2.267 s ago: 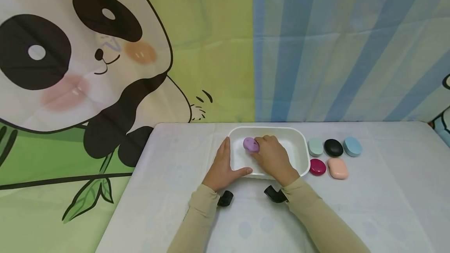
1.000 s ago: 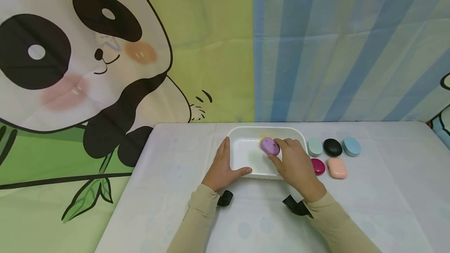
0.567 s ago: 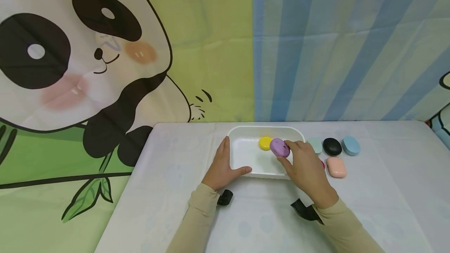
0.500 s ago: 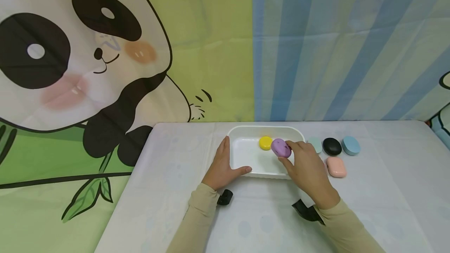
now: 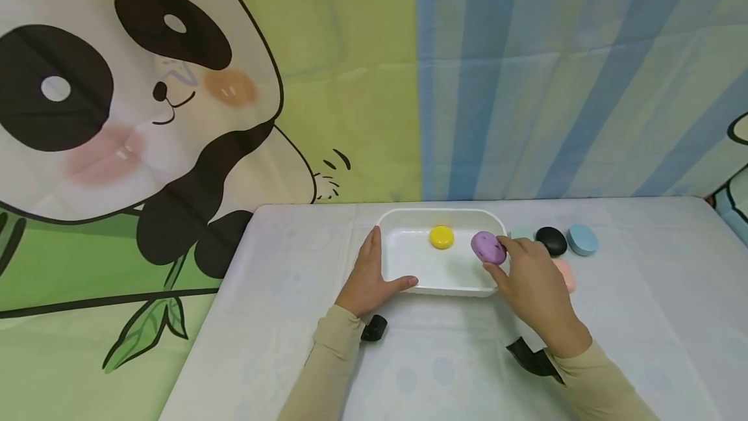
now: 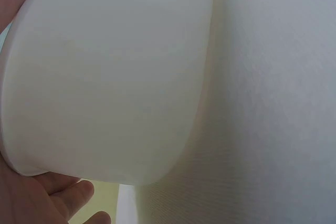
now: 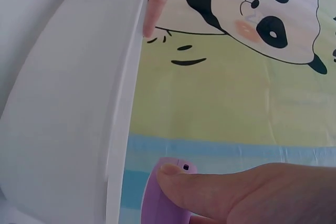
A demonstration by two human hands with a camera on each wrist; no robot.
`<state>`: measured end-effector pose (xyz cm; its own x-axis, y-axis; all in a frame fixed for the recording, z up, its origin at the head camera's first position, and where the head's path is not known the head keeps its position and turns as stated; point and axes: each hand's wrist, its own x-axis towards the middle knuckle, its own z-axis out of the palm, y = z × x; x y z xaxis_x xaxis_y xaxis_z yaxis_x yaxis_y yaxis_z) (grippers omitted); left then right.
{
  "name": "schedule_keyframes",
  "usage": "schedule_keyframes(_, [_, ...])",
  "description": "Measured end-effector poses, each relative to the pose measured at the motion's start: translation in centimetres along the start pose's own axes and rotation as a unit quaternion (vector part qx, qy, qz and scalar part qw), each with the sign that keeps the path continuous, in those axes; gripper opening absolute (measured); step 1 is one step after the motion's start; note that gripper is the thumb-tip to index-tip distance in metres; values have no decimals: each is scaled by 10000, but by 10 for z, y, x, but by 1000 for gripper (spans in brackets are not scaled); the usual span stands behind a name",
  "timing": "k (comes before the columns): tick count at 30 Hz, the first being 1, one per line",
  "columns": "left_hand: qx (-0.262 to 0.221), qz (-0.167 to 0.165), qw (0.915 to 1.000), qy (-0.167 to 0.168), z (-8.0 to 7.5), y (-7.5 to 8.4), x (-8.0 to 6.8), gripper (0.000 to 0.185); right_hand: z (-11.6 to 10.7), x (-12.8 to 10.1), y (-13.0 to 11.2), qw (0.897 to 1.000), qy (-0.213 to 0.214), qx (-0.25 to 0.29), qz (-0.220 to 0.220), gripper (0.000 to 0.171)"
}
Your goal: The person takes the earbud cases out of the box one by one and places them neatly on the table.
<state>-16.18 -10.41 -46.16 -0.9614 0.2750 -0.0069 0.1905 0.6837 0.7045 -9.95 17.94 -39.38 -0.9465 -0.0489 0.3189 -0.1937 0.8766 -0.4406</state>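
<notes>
My right hand [image 5: 540, 284] pinches a purple rounded oval piece [image 5: 488, 247] between thumb and fingers, over the right end of a white rectangular tray [image 5: 444, 292]. The right wrist view shows the thumb pressed on this purple piece [image 7: 161, 198], which has a small dark mark near its top. Inside the tray, towards the back, lies a yellow round piece [image 5: 441, 237]. My left hand [image 5: 369, 281] rests against the tray's front left corner, fingers straight along the left side and thumb along the front. In the left wrist view the tray wall [image 6: 105, 77] fills much of the picture.
Right of the tray sit a black oval piece [image 5: 551, 241], a light blue round piece [image 5: 582, 240], a mint piece [image 5: 522, 232] and a peach piece [image 5: 565, 274], the last two partly hidden by my right hand. A white cloth covers the table [image 5: 654, 317].
My right hand has carried the purple piece rightward across the tray, bringing the yellow piece into sight. It now hides the dark pink piece beside the tray. My left hand has stayed put.
</notes>
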Motion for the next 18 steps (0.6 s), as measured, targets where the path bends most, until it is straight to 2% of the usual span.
schedule_keyframes(7, [-45, -35, 10000, 14, -1, 1, 0, 131, -5, -6, 10, 9997, 158, -133, 103, 52])
schedule_keyframes(18, [-81, -3, 10000, 33, 0, -1, 0, 131, -10, -16, 31, 9990, 379, -40, 241, 54])
